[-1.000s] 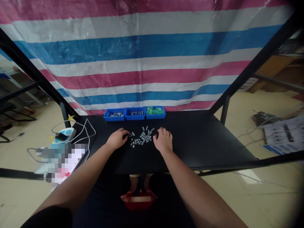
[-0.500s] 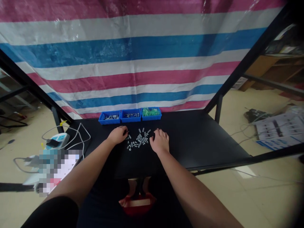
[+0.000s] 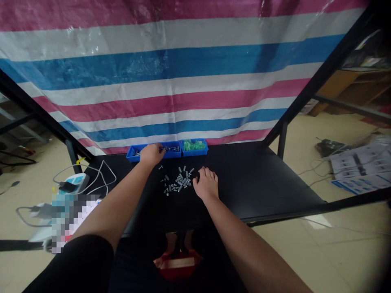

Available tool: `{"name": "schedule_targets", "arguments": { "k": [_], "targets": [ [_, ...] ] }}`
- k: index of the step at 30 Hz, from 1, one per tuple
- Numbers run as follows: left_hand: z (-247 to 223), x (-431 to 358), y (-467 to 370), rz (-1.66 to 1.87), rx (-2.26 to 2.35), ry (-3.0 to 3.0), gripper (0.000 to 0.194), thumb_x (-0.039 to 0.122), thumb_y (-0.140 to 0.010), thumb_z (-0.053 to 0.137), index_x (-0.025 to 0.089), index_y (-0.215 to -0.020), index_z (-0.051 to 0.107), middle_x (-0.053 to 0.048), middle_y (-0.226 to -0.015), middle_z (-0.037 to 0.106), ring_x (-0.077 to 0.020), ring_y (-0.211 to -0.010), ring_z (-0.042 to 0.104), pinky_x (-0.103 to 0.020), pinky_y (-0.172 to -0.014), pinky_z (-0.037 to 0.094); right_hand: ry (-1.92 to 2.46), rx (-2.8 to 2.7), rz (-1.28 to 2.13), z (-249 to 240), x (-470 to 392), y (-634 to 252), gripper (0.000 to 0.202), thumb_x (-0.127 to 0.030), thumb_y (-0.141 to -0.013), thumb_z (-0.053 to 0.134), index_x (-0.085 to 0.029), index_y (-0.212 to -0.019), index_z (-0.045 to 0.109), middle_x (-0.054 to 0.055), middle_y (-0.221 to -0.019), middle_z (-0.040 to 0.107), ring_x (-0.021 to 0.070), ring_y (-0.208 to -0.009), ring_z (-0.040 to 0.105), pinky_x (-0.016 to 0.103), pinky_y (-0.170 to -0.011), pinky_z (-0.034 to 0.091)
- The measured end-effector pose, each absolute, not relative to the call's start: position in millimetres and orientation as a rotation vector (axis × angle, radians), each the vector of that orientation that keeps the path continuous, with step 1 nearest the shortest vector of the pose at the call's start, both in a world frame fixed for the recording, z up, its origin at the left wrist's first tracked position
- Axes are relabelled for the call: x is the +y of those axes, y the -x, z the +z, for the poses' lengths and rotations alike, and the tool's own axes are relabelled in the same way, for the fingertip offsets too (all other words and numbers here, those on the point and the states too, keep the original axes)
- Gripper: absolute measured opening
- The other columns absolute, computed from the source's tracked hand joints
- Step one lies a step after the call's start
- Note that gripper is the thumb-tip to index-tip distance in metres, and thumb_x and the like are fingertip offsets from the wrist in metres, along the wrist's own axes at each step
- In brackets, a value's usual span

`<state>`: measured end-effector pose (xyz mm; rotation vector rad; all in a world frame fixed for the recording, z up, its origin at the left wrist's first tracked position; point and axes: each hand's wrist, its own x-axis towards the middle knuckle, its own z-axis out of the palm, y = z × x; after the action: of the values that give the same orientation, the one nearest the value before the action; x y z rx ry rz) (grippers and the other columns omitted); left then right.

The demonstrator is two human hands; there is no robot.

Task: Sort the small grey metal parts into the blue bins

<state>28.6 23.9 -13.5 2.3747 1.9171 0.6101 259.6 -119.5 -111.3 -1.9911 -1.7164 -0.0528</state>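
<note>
My left hand [image 3: 152, 154] reaches over the left blue bin [image 3: 130, 156], its fingertips at the near side of the middle blue bin [image 3: 175, 154]. Its fingers are curled together, and whatever they hold is too small or hidden to name. Flat on the black table beside a loose pile of small metal cylinders and screws [image 3: 183, 180] rests my right hand [image 3: 207, 183], open, thumb apart from the fingers. Small metal parts lie in the left and middle bins. Green, translucent pieces [image 3: 194, 145] fill the right blue bin [image 3: 194, 153].
A striped plastic sheet [image 3: 171, 97] hangs behind the black table [image 3: 250, 179]. At the left edge are a power strip [image 3: 75, 181] and white cables [image 3: 102, 175]. Dark metal frame posts [image 3: 281, 140] stand at both sides. Boxes [image 3: 357, 162] sit on the floor at right.
My left hand has moved away from the pile's left side, up to the blue bins. A few small parts it covered now show on the table. My right hand has barely moved.
</note>
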Motion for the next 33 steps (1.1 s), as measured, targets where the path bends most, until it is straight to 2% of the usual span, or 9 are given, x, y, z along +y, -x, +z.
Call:
{"name": "schedule_targets", "arguments": {
  "k": [3,8,12,18,21,25,33],
  "targets": [
    [-18,17,-28,0.486,1.860,-2.363,0.028,0.031,-0.082,0.061,0.020,-0.105,0.073,-0.009,-0.085,0.074,-0.0275,-0.080,0.068,-0.033,-0.069,0.049,2.002,-1.718,-0.050,-112,-119,-259,0.030,-0.023,-0.088,0.051,-0.018,-0.116,0.061,0.015,-0.134,0.060,0.0295,-0.128,0.048,0.046,-0.115,0.023],
    [-33,-17,-24,0.281,1.468,-2.491,0.020,0.034,-0.073,0.070,0.028,-0.092,0.075,-0.001,-0.078,0.073,-0.0199,-0.071,0.067,-0.026,-0.063,0.047,2.003,-1.715,-0.057,-113,-118,-260,0.030,-0.024,-0.087,0.052,-0.018,-0.115,0.061,0.014,-0.134,0.060,0.0296,-0.129,0.048,0.046,-0.115,0.024],
    [-48,-39,-23,0.217,1.445,-2.521,0.025,0.031,-0.068,0.073,0.027,-0.093,0.074,-0.004,-0.082,0.072,-0.0242,-0.077,0.068,-0.030,-0.067,0.047,1.999,-1.716,-0.066,-113,-118,-260,0.029,-0.024,-0.087,0.052,-0.019,-0.115,0.061,0.014,-0.133,0.060,0.0297,-0.127,0.049,0.046,-0.115,0.025],
    [-61,-52,-23,0.249,1.529,-2.512,0.019,0.025,-0.074,0.067,0.025,-0.093,0.072,-0.007,-0.089,0.071,-0.0251,-0.080,0.068,-0.032,-0.069,0.048,1.998,-1.721,-0.068,-114,-117,-259,0.029,-0.024,-0.088,0.051,-0.018,-0.115,0.061,0.014,-0.135,0.059,0.0300,-0.131,0.047,0.046,-0.115,0.023],
    [-55,-53,-20,0.365,1.590,-2.504,0.019,0.029,-0.078,0.066,0.025,-0.097,0.069,-0.006,-0.096,0.071,-0.0239,-0.085,0.067,-0.030,-0.072,0.048,2.001,-1.720,-0.059,-114,-118,-259,0.030,-0.024,-0.088,0.051,-0.018,-0.115,0.061,0.014,-0.136,0.059,0.0301,-0.131,0.047,0.047,-0.115,0.023],
    [-28,-39,-17,0.759,1.739,-2.468,0.017,0.033,-0.082,0.065,0.025,-0.097,0.066,-0.005,-0.100,0.069,-0.0248,-0.096,0.063,-0.030,-0.078,0.047,2.013,-1.721,-0.054,-112,-118,-259,0.030,-0.024,-0.088,0.051,-0.018,-0.115,0.061,0.014,-0.134,0.060,0.0295,-0.130,0.048,0.046,-0.115,0.023],
    [22,4,-6,1.260,1.977,-2.400,0.017,0.035,-0.085,0.061,0.022,-0.094,0.066,-0.006,-0.099,0.064,-0.0249,-0.095,0.061,-0.033,-0.081,0.044,2.030,-1.718,-0.081,-111,-118,-258,0.030,-0.024,-0.088,0.052,-0.017,-0.116,0.061,0.014,-0.133,0.060,0.0285,-0.124,0.051,0.044,-0.114,0.023]
  ]
}}
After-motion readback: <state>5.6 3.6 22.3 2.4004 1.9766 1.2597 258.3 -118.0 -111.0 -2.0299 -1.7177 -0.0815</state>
